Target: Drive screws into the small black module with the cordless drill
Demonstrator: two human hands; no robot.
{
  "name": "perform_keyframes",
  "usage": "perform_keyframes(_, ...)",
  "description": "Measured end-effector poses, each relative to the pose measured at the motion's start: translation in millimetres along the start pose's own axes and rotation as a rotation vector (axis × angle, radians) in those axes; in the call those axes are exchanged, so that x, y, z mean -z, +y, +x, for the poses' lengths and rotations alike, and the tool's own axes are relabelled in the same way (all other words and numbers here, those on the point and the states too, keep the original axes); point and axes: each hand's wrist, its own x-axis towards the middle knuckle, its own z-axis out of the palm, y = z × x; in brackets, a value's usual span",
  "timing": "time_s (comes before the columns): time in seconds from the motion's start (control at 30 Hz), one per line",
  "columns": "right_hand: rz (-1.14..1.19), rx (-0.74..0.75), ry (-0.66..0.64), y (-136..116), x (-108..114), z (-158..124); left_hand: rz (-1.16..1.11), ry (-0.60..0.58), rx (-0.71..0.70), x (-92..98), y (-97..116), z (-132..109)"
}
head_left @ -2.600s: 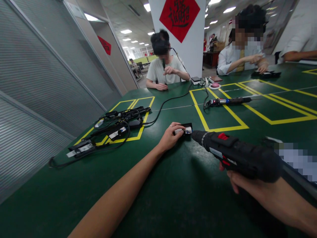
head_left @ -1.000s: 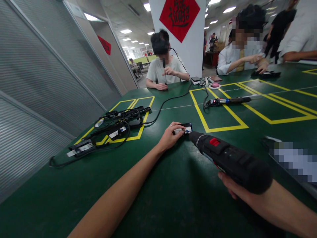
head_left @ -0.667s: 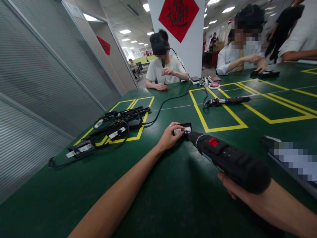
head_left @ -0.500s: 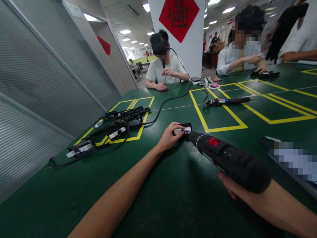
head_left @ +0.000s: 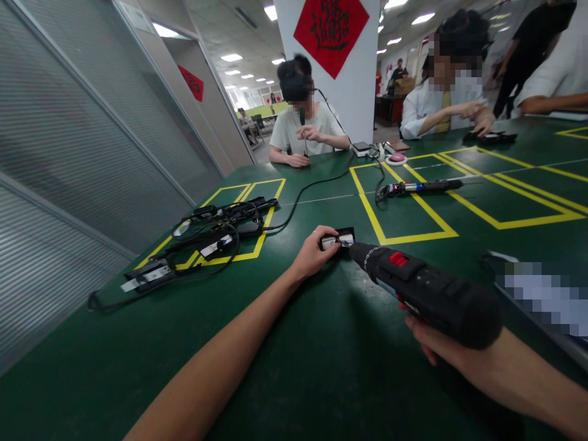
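Observation:
My left hand (head_left: 315, 253) grips a small black casing (head_left: 349, 233) with white and blue parts inside, low over the green table (head_left: 294, 343). A black cordless drill (head_left: 427, 294) with a red switch on top is in my right hand (head_left: 441, 346), fingers wrapped round its handle. The drill's nose points left and away from me, right up against the near right side of the casing. Its tip is hidden, so contact cannot be made out.
Black cabled devices (head_left: 215, 236) lie within yellow tape at the left. A pen-shaped tool (head_left: 422, 187) with a cord lies ahead on the right; a dark tray-like object (head_left: 542, 306) is at the right edge. Two people (head_left: 307, 122) work across the table.
The drill's rear end has shifted slightly upward in view. My left hand and the casing stay almost where they were.

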Motion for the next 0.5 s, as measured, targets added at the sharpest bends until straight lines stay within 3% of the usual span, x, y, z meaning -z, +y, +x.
perform_keyframes(0.4, -0.001, -0.015, -0.031, -3.1, 0.8, -0.2, -0.014, 0.02, 0.047, -1.1, -0.9, -0.3)
perform_keyframes(0.5, 0.0, 0.062, 0.012, -4.5, 0.6, -0.5, -0.013, 0.019, 0.049, -1.1, -0.2, -0.3)
